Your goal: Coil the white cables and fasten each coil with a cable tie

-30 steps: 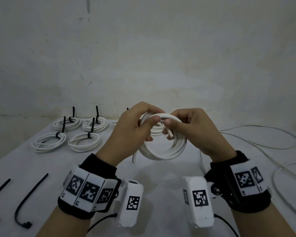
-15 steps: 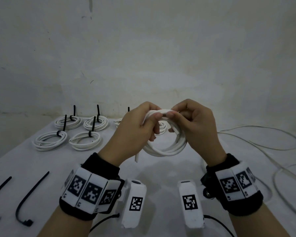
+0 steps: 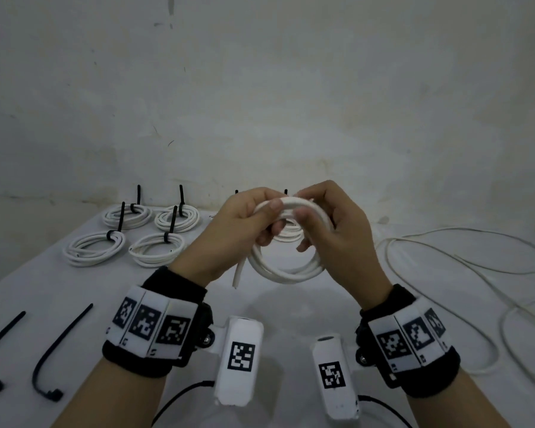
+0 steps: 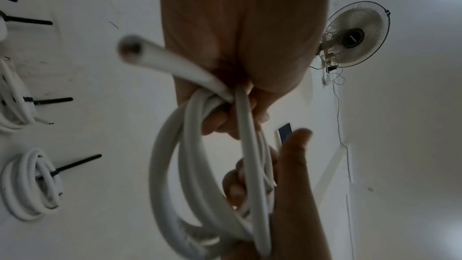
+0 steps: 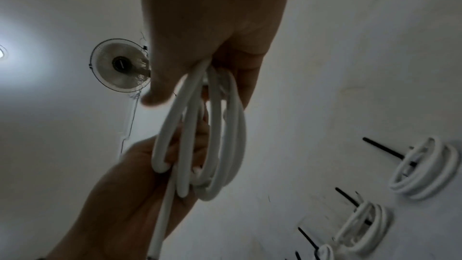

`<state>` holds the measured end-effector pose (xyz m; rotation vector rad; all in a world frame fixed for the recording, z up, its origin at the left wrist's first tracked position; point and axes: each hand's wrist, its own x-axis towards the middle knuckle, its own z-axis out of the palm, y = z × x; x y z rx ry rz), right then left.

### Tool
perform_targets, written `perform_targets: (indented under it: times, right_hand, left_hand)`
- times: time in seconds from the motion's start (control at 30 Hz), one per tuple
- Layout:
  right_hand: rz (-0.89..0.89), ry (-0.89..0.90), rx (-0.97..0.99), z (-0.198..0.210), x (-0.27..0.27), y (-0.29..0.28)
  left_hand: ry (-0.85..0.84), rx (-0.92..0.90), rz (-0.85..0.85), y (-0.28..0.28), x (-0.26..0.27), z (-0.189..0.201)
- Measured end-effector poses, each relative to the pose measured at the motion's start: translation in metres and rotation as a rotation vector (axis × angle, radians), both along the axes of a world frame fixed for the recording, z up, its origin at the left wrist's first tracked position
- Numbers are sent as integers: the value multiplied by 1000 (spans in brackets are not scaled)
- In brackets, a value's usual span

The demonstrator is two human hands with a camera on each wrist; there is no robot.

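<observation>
A coil of white cable (image 3: 286, 270) hangs above the table between both hands, upright, with several loops. My left hand (image 3: 244, 222) grips the top of the coil, thumb over the strands. My right hand (image 3: 331, 222) pinches the same top section from the right. One cut cable end (image 3: 238, 278) sticks down at the coil's left. In the left wrist view the coil (image 4: 190, 175) runs out of my curled fingers, its cut end (image 4: 130, 47) pointing at the camera. In the right wrist view the coil's loops (image 5: 200, 135) hang between both hands.
Several tied coils (image 3: 95, 248) with black ties lie at the back left of the white table (image 3: 74, 291). Two loose black cable ties (image 3: 56, 353) lie at the front left. Loose white cable (image 3: 464, 261) sprawls on the right side. A wall (image 3: 260, 103) stands behind the table.
Both hands have lifted the coil a little and drawn closer at its top. The right wrist has swung inward.
</observation>
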<state>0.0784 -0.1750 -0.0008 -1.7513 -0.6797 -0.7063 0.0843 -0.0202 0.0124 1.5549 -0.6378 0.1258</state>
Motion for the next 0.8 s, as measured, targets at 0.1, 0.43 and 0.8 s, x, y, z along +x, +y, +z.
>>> perform_targets:
  times: [0.1, 0.43, 0.8]
  right_hand:
    - [-98, -125, -300, 5, 2, -9]
    - [-418, -607, -493, 0, 0, -8]
    - [-455, -663, -385, -11, 4, -1]
  left_hand:
    - [45, -84, 38, 5, 4, 0]
    - [-87, 50, 140, 12, 0, 5]
    - [-124, 70, 250, 11, 4, 2]
